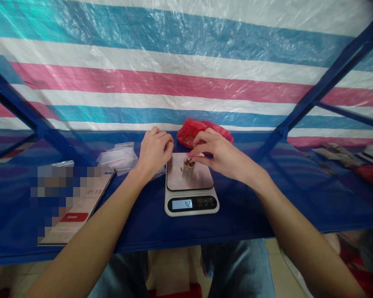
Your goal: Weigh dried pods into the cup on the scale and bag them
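Observation:
A white digital kitchen scale (pixel 192 204) with a pale, shiny top plate reads 4.2. On its plate stands a small cup (pixel 188 172) filled with dried brown pieces (pixel 189 163). One loose brown bit (pixel 181 169) lies left of the cup. My right hand (pixel 216 151) reaches over the scale from the right, thumb and finger pinched at the cup's rim; what they hold is too small to make out. My left hand (pixel 156 150) is curled closed by the scale's upper left corner, and nothing shows in it.
A crumpled red plastic bag (pixel 191 132) lies behind the scale. Clear zip bags (pixel 118 157) are piled to the left, beside a tablet-like screen (pixel 77 215) with a timer. Blue metal posts (pixel 298 103) and a striped tarp (pixel 161 82) bound the blue shelf (pixel 236 223).

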Motion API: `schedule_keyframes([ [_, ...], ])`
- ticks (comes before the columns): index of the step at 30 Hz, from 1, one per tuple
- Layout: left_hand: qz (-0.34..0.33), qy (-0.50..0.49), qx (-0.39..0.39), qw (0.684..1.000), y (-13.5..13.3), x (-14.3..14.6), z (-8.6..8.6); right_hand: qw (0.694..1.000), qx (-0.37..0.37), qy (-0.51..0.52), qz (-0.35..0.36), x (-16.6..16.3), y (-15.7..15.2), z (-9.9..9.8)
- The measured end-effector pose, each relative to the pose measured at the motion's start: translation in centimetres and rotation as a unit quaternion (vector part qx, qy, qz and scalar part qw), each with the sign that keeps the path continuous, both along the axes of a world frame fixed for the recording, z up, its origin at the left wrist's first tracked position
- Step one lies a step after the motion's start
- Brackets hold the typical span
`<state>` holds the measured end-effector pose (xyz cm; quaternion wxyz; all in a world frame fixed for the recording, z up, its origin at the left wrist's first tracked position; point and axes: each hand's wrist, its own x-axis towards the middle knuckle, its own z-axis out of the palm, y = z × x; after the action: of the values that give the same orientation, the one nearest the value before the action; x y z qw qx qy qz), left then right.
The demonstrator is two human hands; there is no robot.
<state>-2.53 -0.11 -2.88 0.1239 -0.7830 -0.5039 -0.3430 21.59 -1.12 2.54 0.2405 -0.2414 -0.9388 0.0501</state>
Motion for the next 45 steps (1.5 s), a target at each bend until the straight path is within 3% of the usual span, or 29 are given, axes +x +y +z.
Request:
schedule_keyframes([
  [6,-0.005,0.004,-0.003,1.000,0.0,0.0,0.1,0.999,-0.015,0.040,0.016,-1.7,-0.8,0.5],
  [14,0.005,0.008,0.008,1.000,0.2,-0.4,-0.1,0.981,0.121,-0.149,-0.037,-5.2,-2.0,-0.6],
  [23,0.009,0.005,0.006,1.000,0.2,-0.4,0.0,0.965,0.171,-0.190,-0.067,-5.9,-2.1,-0.9],
  [29,0.009,0.004,0.005,1.000,0.2,-0.4,0.1,0.966,0.152,-0.200,-0.056,-5.9,-2.2,-1.0],
  [33,0.008,-0.004,0.006,1.000,0.2,-0.4,0.1,0.990,0.075,-0.118,-0.014,-4.6,-1.7,0.0],
  [38,0.018,-0.002,0.009,1.000,0.3,-0.4,0.0,0.999,0.019,0.019,-0.026,-1.7,-0.3,1.5],
  [45,0.023,0.002,0.008,1.000,0.4,-0.5,-0.1,0.997,-0.062,0.039,-0.006,0.3,1.1,0.7],
])
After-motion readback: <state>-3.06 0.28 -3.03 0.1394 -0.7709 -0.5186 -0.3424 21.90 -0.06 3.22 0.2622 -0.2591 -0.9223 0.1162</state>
